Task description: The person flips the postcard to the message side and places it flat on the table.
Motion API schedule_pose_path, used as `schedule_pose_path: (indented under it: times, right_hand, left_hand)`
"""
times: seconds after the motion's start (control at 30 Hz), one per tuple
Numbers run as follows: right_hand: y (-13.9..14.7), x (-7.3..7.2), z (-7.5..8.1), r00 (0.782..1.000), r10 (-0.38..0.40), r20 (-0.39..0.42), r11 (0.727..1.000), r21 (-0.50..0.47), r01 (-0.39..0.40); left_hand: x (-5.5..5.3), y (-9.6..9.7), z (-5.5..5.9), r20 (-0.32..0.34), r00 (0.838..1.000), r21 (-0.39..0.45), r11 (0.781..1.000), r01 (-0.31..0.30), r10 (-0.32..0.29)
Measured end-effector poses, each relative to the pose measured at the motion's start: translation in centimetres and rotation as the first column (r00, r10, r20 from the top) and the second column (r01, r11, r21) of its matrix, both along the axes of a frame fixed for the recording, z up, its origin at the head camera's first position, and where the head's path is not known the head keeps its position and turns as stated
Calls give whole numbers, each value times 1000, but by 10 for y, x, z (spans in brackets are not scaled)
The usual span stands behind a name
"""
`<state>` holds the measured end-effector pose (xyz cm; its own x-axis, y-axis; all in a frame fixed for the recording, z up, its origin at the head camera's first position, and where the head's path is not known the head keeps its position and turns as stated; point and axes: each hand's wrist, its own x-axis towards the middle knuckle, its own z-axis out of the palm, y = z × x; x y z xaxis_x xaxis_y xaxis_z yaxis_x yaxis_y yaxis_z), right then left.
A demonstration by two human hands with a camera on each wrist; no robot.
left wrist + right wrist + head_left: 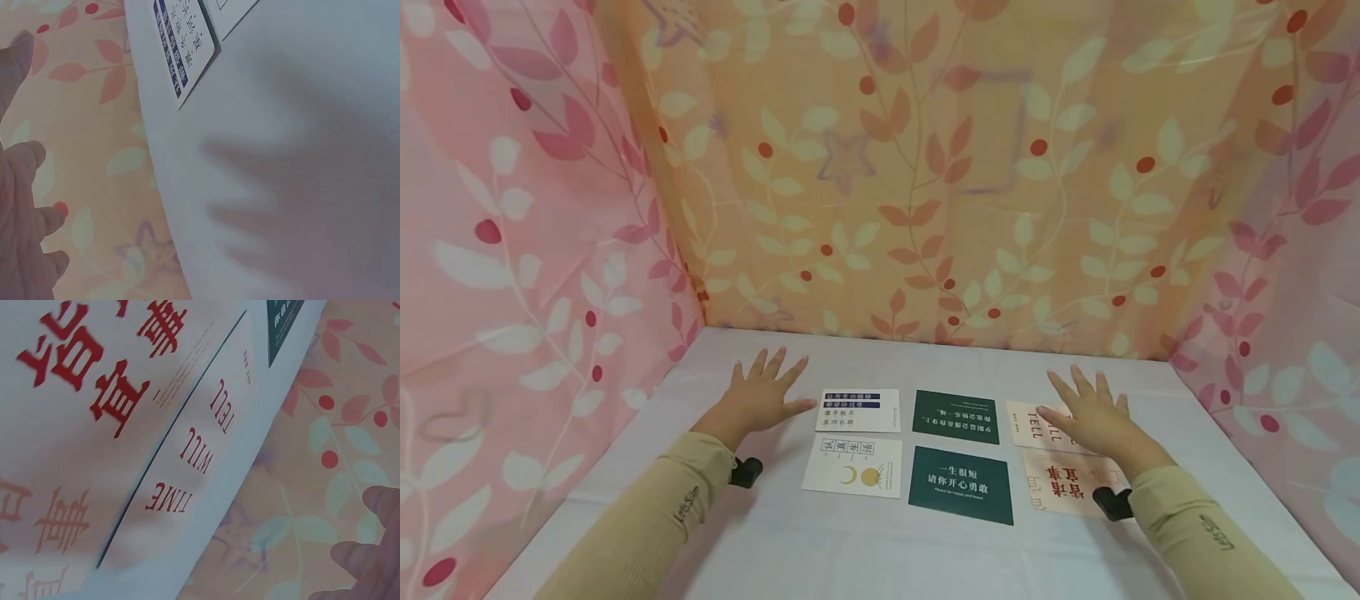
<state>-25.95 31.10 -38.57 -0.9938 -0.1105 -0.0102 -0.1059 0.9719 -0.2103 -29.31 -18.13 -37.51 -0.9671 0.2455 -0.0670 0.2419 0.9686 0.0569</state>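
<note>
In the head view my left hand (758, 398) has its fingers spread, left of a white card with blue bands (859, 413). A shadow of fingers on the cloth in the left wrist view shows it held above the table. My right hand (1101, 417), also spread, hovers over a cream card lettered in red (1026, 427), hiding part of it. Below that lies a cream card with large red characters (1060, 485), partly covered by the wrist. Two dark green cards, one upper (955, 417) and one lower (961, 485), lie between the hands. A white moon-print card (853, 468) lies lower left.
The cards lie in two rows on a white tablecloth (775, 533). Floral cloth stands around the table: an orange back panel (917, 167), a pink left side (512, 250) and a pink right side (1285, 275). Each wrist carries a small black device, left (746, 472) and right (1112, 503).
</note>
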Motion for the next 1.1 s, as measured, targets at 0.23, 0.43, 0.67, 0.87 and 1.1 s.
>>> schedule_pose_path:
  times: [0.23,0.43,0.67,0.87,1.1]
  right_hand:
    - [-6,-3,1,1000,11,4,1000,-28,-11]
    - [-13,-8,1,1000,14,6,999,-37,-14]
    - [-30,-13,5,1000,28,10,998,-54,-27]
    - [-38,-18,4,999,43,2,997,-61,-43]
    - [-46,-23,0,998,52,-36,997,-55,-54]
  left_hand:
    - [-3,2,-7,-15,1000,22,1000,4,-4]
    - [-4,4,-9,-15,1000,37,999,5,-4]
    - [-4,3,-10,-28,999,75,997,-17,19]
    - [-4,2,-12,5,1000,122,993,-9,9]
    - [-6,3,-14,-5,1000,187,982,1,0]
